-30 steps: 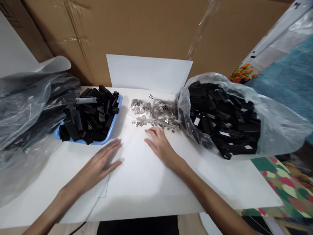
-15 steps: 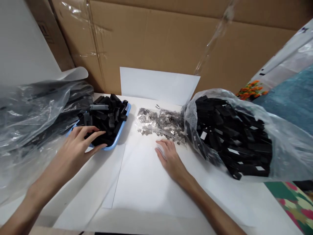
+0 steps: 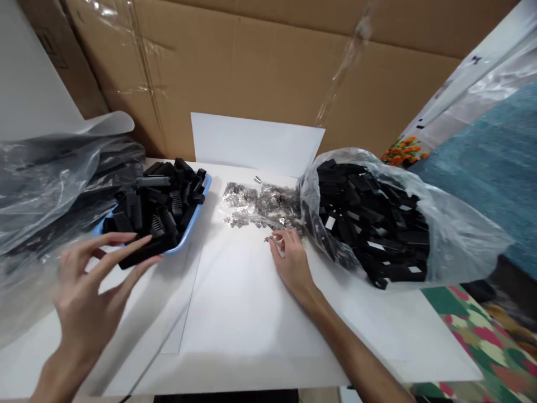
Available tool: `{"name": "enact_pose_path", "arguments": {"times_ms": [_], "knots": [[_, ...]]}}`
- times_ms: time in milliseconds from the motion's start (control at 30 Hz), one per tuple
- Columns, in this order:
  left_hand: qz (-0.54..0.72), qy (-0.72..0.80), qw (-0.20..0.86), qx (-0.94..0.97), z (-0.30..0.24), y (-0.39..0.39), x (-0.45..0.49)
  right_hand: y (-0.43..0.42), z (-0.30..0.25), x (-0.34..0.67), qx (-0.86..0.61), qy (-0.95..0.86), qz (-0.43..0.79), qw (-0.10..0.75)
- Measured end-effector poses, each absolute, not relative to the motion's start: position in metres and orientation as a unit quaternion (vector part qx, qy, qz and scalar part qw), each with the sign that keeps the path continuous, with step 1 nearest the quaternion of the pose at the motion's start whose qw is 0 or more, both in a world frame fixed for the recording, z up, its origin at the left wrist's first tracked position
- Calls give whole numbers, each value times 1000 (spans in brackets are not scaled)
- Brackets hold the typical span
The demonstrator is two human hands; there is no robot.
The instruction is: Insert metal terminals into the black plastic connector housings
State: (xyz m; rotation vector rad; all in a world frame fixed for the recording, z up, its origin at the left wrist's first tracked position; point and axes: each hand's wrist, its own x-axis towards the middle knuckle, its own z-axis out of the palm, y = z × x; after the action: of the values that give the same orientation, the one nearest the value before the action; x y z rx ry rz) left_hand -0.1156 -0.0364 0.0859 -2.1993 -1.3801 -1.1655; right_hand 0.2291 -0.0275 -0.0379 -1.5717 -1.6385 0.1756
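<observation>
My left hand (image 3: 94, 285) grips a long black plastic piece (image 3: 146, 251) between thumb and fingers, at the near edge of a blue basket (image 3: 193, 221). Similar black plastic pieces (image 3: 168, 193) fill that basket, some with ribbed faces. My right hand (image 3: 291, 260) is at the near side of a heap of small metal pieces (image 3: 241, 219), its thumb and index finger pinched together. One small metal piece (image 3: 268, 239) shows at those fingertips. Part of the heap lies in clear plastic bags (image 3: 272, 198).
An open clear bag (image 3: 444, 235) of black plastic pieces lies at the right. Plastic-wrapped dark items (image 3: 54, 196) stand at the left. White paper (image 3: 235, 302) covers the middle of the table, and a cardboard wall (image 3: 251, 67) rises behind. Orange flowers (image 3: 405, 151) are at the far right.
My left hand has drawn back toward me with a black plastic piece from the basket. My right hand has moved up to the metal pieces and pinched. The view has shifted right.
</observation>
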Motion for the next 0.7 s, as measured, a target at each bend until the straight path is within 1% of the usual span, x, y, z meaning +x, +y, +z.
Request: {"name": "enact_pose_path", "arguments": {"times_ms": [67, 133, 233, 300, 367, 433, 533, 600, 700], "knots": [[-415, -443, 90, -790, 77, -49, -89, -26, -41, 232, -631, -648, 78, 419], [-397, -388, -2, -832, 64, -53, -62, -24, -43, 233, -630, -647, 87, 420], [-338, -354, -157, -858, 44, -40, -30, -21, -45, 234, -627, -646, 97, 424], [-290, -352, -227, -860, 36, -25, -19, -20, -44, 236, -627, -644, 99, 426], [-271, -353, -249, -860, 34, -11, -13, -19, -42, 239, -627, -644, 102, 427], [-280, -369, -265, -845, 35, 0, -8, -19, -40, 242, -625, -646, 106, 425], [-284, -404, -335, -803, 32, 11, 1, -18, -36, 244, -620, -651, 110, 423], [-262, -412, -374, -788, 26, 16, 6, -18, -32, 245, -619, -653, 108, 422], [-234, -403, -403, -788, 16, 19, 7, -19, -25, 249, -625, -648, 97, 424]]}}
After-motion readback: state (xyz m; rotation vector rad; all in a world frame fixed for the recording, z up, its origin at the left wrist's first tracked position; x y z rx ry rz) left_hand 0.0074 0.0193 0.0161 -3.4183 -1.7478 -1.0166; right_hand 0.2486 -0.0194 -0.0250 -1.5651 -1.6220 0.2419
